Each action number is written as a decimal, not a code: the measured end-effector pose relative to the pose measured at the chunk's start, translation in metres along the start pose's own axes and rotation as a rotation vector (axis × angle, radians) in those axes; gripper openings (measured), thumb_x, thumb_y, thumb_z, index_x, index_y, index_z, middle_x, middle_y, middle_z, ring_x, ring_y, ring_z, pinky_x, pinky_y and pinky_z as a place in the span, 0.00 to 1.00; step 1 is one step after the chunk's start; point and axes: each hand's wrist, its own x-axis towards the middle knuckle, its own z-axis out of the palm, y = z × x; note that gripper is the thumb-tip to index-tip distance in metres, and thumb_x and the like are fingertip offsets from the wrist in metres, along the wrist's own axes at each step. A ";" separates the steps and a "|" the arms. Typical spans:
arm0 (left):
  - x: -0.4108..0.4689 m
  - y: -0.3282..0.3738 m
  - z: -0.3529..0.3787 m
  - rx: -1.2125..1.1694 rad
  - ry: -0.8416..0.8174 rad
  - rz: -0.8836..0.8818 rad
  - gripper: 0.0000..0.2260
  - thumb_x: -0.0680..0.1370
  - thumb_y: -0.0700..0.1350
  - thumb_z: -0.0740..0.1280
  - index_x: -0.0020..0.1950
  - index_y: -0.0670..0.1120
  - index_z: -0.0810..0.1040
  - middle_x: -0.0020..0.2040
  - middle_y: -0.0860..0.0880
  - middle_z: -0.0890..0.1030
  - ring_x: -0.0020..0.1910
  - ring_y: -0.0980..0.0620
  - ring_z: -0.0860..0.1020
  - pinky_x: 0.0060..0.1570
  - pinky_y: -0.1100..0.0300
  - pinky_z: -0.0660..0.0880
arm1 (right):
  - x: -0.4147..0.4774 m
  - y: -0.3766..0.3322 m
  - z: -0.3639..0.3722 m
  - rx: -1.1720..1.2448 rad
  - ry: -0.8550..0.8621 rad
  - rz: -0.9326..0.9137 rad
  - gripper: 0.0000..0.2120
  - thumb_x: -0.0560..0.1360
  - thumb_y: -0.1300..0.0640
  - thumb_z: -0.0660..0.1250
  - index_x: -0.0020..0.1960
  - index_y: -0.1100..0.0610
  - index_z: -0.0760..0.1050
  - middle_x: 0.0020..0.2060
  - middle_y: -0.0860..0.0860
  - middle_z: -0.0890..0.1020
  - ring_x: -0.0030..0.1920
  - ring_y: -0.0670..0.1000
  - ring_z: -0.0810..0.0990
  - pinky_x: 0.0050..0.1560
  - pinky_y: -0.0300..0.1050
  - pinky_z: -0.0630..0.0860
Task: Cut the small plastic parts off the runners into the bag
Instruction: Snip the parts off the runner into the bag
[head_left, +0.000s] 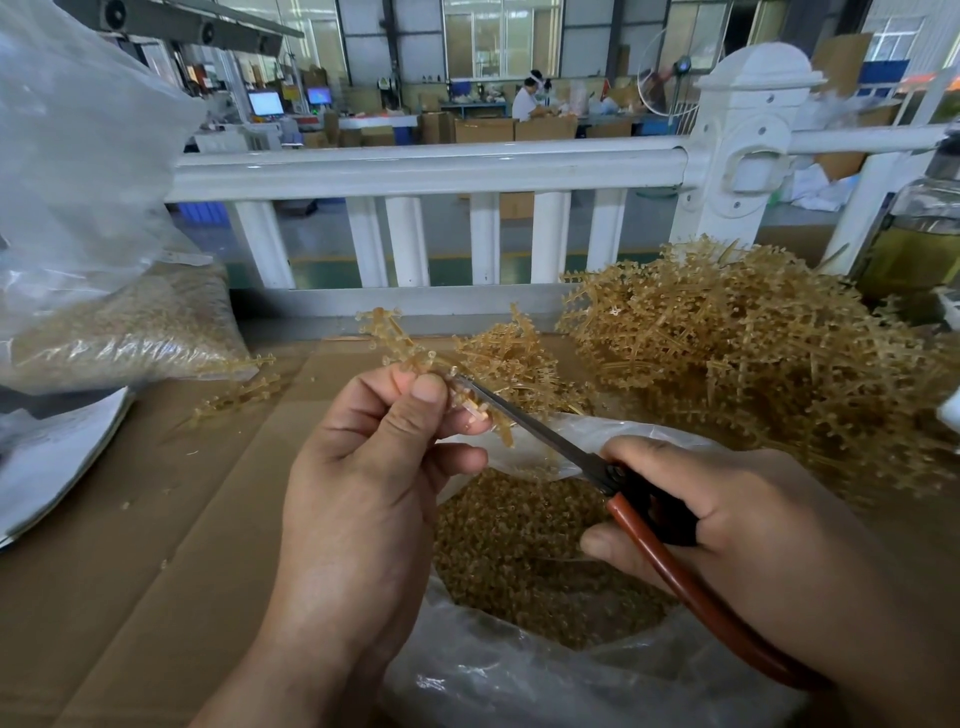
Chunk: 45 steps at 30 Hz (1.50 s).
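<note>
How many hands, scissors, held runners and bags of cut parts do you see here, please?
Hands: 2, left hand and right hand
Scissors: 1, gripped by the right hand
Runner: 1, pinched in the left hand
Bags of cut parts: 2, open bag under the hands, filled bag at left
Total: 6

My left hand (363, 483) and right hand (727, 525) are both bare. So are the wrists and the stretch of forearm behind them, the left coming in from six o'clock, the right from four o'clock. My nails are short and blunt; the left thumbnail (428, 388) shows plainly. Fine creases cross the knuckles.
</note>
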 end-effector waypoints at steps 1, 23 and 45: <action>0.000 0.000 0.000 -0.001 -0.002 0.001 0.06 0.74 0.48 0.72 0.37 0.53 0.82 0.37 0.50 0.82 0.39 0.55 0.82 0.36 0.63 0.78 | 0.000 0.000 0.000 0.000 0.002 0.001 0.28 0.65 0.20 0.56 0.53 0.39 0.72 0.36 0.43 0.81 0.35 0.42 0.80 0.32 0.43 0.75; -0.002 -0.004 -0.001 0.079 -0.022 0.007 0.05 0.74 0.47 0.70 0.39 0.53 0.82 0.38 0.47 0.83 0.40 0.53 0.82 0.36 0.62 0.78 | 0.000 0.006 0.006 0.014 0.010 -0.026 0.26 0.67 0.23 0.60 0.54 0.39 0.72 0.38 0.41 0.79 0.35 0.43 0.79 0.30 0.43 0.75; -0.003 -0.005 0.002 0.048 -0.006 0.008 0.07 0.75 0.45 0.69 0.38 0.53 0.81 0.37 0.48 0.82 0.39 0.53 0.81 0.35 0.62 0.77 | -0.001 0.005 0.006 0.023 0.046 -0.055 0.24 0.67 0.24 0.59 0.56 0.36 0.71 0.38 0.40 0.80 0.37 0.40 0.79 0.35 0.38 0.74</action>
